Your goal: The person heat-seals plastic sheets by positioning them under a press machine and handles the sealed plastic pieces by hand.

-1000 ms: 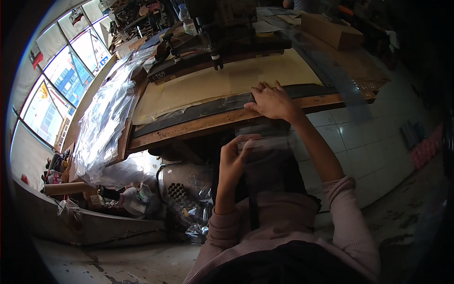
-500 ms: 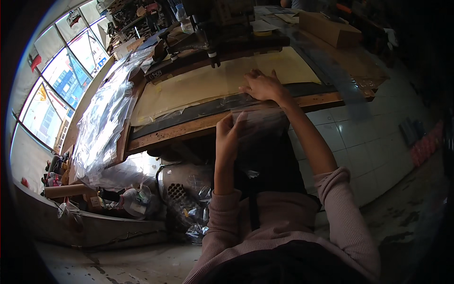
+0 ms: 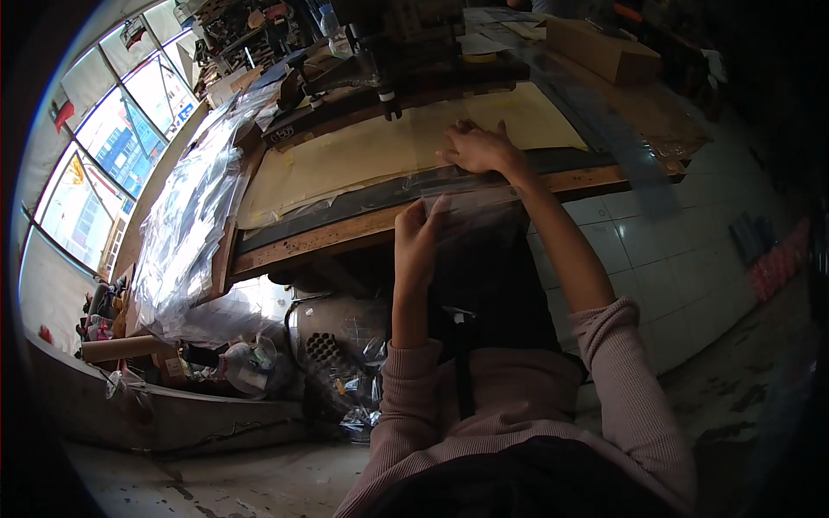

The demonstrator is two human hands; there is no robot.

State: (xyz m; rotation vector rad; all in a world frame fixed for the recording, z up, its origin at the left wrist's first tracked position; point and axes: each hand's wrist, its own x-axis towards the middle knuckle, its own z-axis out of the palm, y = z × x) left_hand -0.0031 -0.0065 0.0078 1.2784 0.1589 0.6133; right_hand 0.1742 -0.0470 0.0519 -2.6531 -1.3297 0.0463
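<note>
My left hand [image 3: 418,237] is just in front of the table's wooden edge. Its thumb and fingers are closed on the near edge of a clear plastic sheet [image 3: 471,200], which is see-through and hard to outline. Beyond it, my right hand [image 3: 484,148] rests over the pale yellow board [image 3: 363,160], fingers bent and apart, seemingly touching the sheet's far part. A dark strip [image 3: 337,210] runs along the board's near side. Above the board's far side is a dark machine [image 3: 406,43] with a short rod [image 3: 390,105] pointing down.
A heap of clear plastic [image 3: 186,224] hangs over the table's left side. On the right stand a brown cardboard box [image 3: 602,52] and a hanging plastic sheet [image 3: 643,177]. Below, at the left, are a cardboard tube [image 3: 125,348] and bagged plastic scraps [image 3: 337,371].
My left hand has risen slightly, still pinching the clear sheet. My right hand stays over the board, its fingers drawn in a little.
</note>
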